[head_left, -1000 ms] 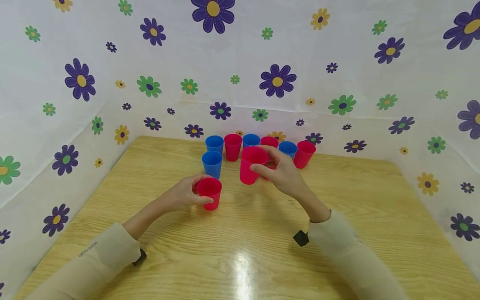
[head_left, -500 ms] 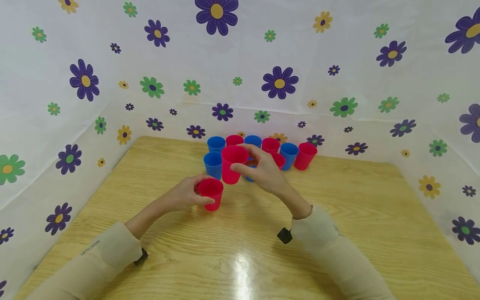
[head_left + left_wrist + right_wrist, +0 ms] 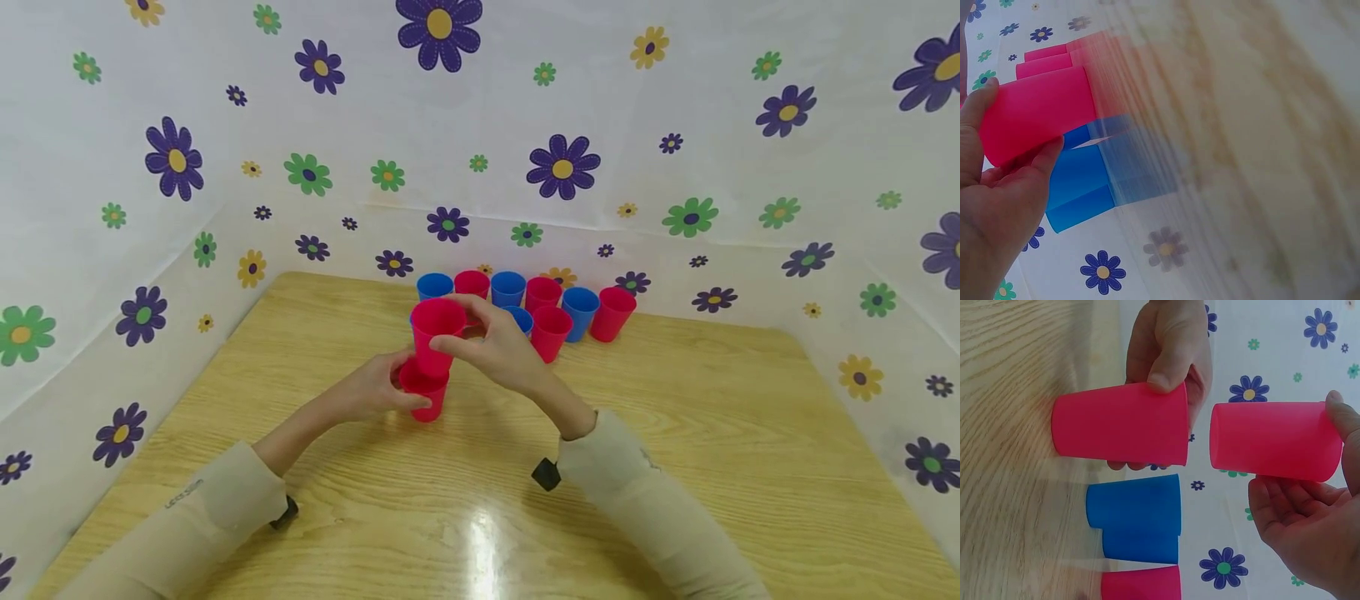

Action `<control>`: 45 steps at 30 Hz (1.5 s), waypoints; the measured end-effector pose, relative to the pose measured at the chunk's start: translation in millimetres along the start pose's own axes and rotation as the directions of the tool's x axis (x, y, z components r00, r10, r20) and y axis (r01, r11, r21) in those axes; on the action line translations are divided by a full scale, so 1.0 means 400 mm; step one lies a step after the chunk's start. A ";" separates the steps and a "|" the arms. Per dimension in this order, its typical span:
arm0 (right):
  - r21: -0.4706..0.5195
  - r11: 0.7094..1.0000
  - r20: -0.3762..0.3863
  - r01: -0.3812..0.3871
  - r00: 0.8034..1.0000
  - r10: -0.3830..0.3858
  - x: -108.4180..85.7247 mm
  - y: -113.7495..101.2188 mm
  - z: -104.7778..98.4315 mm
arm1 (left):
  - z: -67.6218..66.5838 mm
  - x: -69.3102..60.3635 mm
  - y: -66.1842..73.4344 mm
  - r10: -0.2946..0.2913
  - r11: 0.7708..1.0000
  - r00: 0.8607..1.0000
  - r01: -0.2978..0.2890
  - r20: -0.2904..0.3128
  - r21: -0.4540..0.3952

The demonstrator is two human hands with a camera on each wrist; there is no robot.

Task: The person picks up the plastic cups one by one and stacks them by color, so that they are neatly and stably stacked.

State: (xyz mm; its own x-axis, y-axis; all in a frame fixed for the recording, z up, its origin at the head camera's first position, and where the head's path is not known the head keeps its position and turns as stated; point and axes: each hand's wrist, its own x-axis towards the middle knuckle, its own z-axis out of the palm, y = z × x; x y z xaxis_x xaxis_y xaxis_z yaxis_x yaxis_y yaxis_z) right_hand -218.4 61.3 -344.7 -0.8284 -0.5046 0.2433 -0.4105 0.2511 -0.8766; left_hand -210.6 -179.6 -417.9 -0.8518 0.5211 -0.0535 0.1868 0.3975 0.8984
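Note:
In the head view, my left hand (image 3: 375, 390) holds a red plastic cup (image 3: 429, 407) upright on the table, thumb on the near side. The left wrist view shows that same cup (image 3: 1041, 112) between thumb and fingers, its base at the tabletop. My right hand (image 3: 501, 346) grips a second red cup (image 3: 433, 346) by its upper part, directly above the first. A small gap separates the upper cup's base from the lower cup's rim in the right wrist view, where both the upper cup (image 3: 1272, 440) and lower cup (image 3: 1119, 425) show.
Behind the hands, a back row alternates blue and red cups, from a blue cup (image 3: 435, 286) to a red cup (image 3: 613, 315). Before it stand another red cup (image 3: 551, 335) and a blue cup (image 3: 519, 318), partly hidden. Flower-printed cloth (image 3: 337, 117) encloses the wooden table (image 3: 675, 433).
My right hand has carried its red cup leftward, from in front of the back row to over the lower red cup. My left hand and its cup have stayed in place.

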 end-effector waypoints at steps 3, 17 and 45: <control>-0.002 1.000 0.007 -0.006 1.000 0.006 0.002 0.002 0.009 | -0.001 0.001 0.002 0.001 1.000 1.000 -0.001 0.003 -0.002; 0.038 0.999 0.075 -0.014 0.997 0.012 0.000 0.027 0.034 | 0.001 0.000 -0.003 0.023 1.000 1.000 -0.023 0.009 -0.016; -0.021 1.000 0.122 0.016 0.992 -0.013 -0.045 0.096 0.013 | 0.001 -0.002 0.003 0.000 1.000 1.000 0.000 -0.015 0.015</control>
State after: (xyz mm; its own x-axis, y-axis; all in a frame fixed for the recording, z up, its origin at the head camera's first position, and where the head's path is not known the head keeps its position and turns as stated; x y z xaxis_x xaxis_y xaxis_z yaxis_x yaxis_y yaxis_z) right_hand -217.3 75.6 -384.8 -0.7699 -0.6052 0.2025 -0.4319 0.2604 -0.8635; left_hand -209.6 -179.2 -417.1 -0.8588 0.5101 -0.0471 0.1940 0.4090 0.8917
